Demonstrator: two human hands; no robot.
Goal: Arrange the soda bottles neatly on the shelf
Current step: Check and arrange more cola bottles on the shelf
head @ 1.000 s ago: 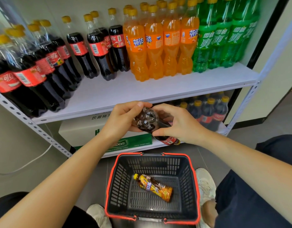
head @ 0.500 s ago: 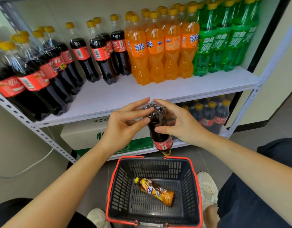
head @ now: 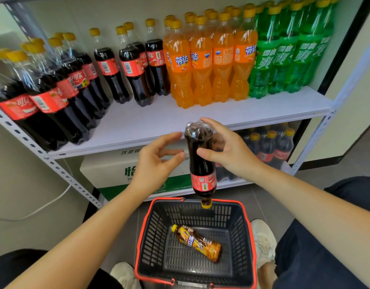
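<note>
While the right hand (head: pixel 232 151) pinches an upside-down cola bottle (head: pixel 200 161) above the basket (head: pixel 249 236), the left hand (head: pixel 157 161), fingers spread, hovers just beside it.

White upper shelf board (head: pixel 159 124) on a grey perforated metal frame (head: pixel 44 157), with the orange soda bottles (head: pixel 203 59) standing upright in a tight block near its middle. Left of the orange block, dark cola bottles (head: pixel 75 80) with red labels and yellow caps, in rows reaching toward the front left corner. Right of the orange block, touching it, green soda bottles (head: pixel 284 59), upright. Bare board in front of the orange block. Below it, a lower shelf (head: pixel 232 184) with a white and green carton (head: pixel 115 172) to the left and more cola bottles (head: pixel 271 147) to the right. On the floor (head: pixel 44 226) further below, a red-rimmed dark basket (head: pixel 238 207).
</note>
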